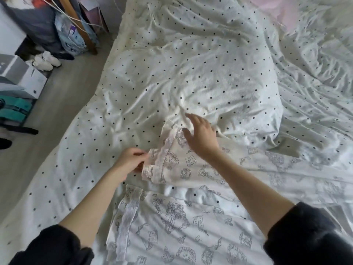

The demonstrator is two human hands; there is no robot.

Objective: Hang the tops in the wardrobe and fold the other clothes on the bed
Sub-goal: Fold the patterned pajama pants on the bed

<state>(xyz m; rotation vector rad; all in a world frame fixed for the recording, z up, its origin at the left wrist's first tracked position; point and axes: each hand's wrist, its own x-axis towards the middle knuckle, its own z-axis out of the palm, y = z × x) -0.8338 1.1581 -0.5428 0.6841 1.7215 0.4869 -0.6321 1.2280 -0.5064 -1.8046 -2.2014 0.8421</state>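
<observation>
Pinching the trouser [191, 165] hem with our left hand [129, 159], we see the leg run rightward; our right hand [200, 138], fingers spread, apparently hovers just above it.

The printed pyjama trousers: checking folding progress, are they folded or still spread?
Spread: printed pyjama trousers lie flat with legs apart; left hand pinches one lace cuff.

White shoes [46, 61] on floor (beside boxes [28, 79]).

Left hand [131, 159] pinches printed garment [191, 165] hem; right hand [200, 138] apparently hovering.
</observation>
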